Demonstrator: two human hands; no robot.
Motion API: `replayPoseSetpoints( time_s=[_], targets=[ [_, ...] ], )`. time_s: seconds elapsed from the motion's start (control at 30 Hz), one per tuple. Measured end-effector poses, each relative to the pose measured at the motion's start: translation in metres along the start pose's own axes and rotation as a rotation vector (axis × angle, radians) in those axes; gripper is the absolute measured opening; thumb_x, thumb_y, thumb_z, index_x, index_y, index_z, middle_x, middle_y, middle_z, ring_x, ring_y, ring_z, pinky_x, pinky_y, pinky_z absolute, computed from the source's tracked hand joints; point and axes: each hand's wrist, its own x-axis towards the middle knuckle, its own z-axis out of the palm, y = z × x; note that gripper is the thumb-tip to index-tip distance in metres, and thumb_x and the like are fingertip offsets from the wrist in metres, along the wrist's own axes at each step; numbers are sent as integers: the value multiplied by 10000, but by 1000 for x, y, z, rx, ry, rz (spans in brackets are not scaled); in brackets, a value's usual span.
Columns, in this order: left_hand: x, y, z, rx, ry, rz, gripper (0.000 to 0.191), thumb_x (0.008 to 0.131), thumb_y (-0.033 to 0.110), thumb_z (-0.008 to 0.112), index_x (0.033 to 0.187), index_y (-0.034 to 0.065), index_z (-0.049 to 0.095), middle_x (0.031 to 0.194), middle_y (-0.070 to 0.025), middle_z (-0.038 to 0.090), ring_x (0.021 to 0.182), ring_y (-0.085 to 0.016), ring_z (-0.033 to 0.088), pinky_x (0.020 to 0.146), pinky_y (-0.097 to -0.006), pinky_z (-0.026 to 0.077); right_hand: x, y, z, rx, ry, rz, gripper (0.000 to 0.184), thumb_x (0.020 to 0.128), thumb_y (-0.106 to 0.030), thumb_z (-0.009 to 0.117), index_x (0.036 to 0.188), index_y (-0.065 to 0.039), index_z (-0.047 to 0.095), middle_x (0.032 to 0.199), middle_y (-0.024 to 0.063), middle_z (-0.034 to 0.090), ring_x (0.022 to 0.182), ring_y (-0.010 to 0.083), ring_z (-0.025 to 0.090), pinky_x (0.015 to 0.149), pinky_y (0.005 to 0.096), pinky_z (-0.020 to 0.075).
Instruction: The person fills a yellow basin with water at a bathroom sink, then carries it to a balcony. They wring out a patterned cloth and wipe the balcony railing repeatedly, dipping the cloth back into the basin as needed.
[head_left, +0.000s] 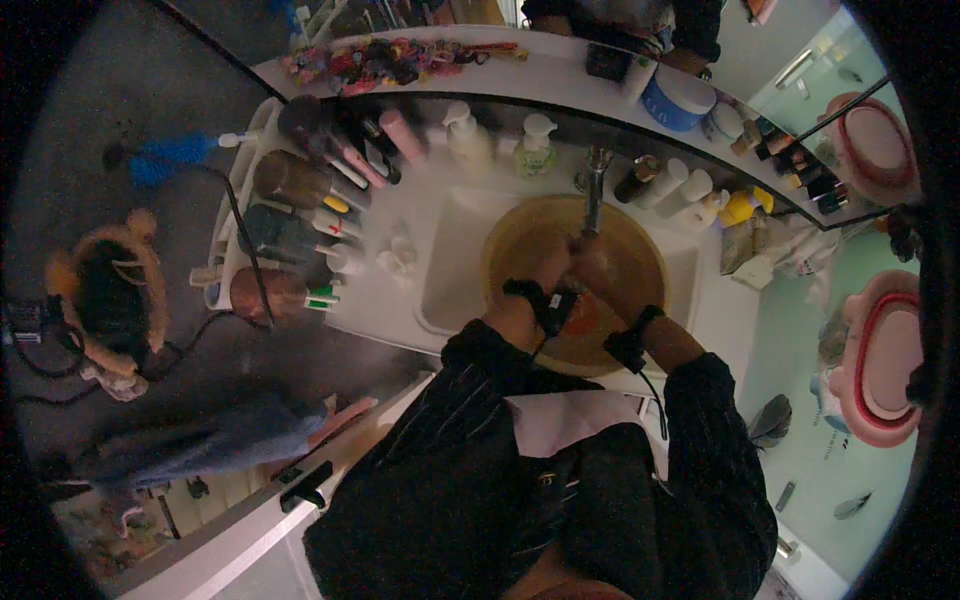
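A yellowish round basin (495, 240) sits in the white sink (442, 300), below a metal faucet (594, 187). Both hands are together inside the basin, just under the spout. My left hand (553, 264) comes in from the left and my right hand (600, 271) from the right; their fingers are dim and blurred, so what they hold, if anything, cannot be told. Something orange-red (581, 315) shows in the basin beneath the wrists. Each wrist wears a black strap with a small device, and dark sleeves cover the forearms.
Pump bottles (537, 146), a pink tube (402, 136) and white bottles (667, 184) line the sink's back edge. Left of the sink is a rack holding cups and brushes (292, 180). Pink folding basins (855, 360) hang at the right. A mirrored cabinet edge (720, 142) runs behind the faucet.
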Motion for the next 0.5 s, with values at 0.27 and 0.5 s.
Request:
replayPoseSetpoints(
  time_s=[0.27, 0.5],
  targets=[
    [-1, -52, 21, -816, 3, -223, 224, 875, 159, 493, 1019, 28, 604, 970, -70, 620, 906, -214, 565, 797, -340, 451, 1, 17, -12, 20, -43, 17, 231, 888, -235, 532, 859, -22, 615, 712, 70, 599, 671, 169, 575, 630, 292, 472],
    [-22, 20, -40, 75, 80, 5, 227, 798, 218, 595, 899, 20, 642, 875, -199, 619, 862, -321, 576, 794, -401, 432, 35, 41, -22, -59, -132, -77, 230, 886, -235, 538, 846, -23, 618, 697, 66, 597, 659, 166, 574, 624, 290, 473]
  ],
)
